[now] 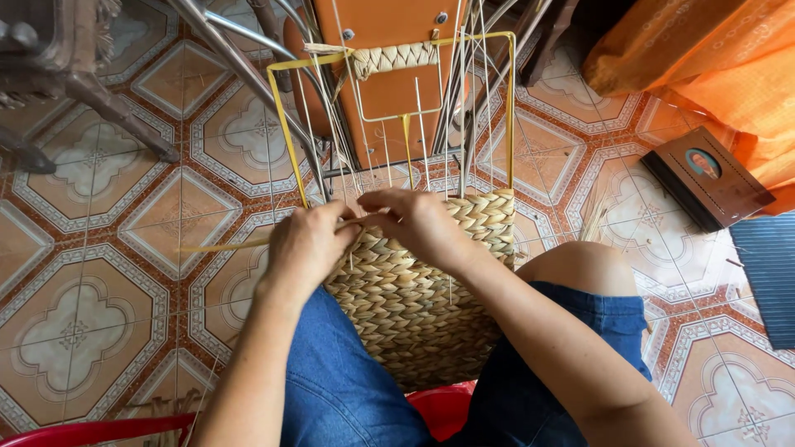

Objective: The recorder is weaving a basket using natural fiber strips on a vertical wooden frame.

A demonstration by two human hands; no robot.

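While our left hand (306, 244) pinches a pale straw strand (224, 246), our right hand (418, 223) closes fingers on the half-woven tan straw basket's (414, 298) top edge.

Patterned tile floor (91, 273) carrying everything. Lying right of the woven basket (414, 306): dark framed picture (706, 176), with a blue ribbed mat (770, 273) just beyond. Standing left of the basket, far back: dark furniture leg (116, 112).

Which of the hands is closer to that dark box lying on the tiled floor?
Right. The right hand is at the basket's top edge, on the box's side; the left hand is farther away.
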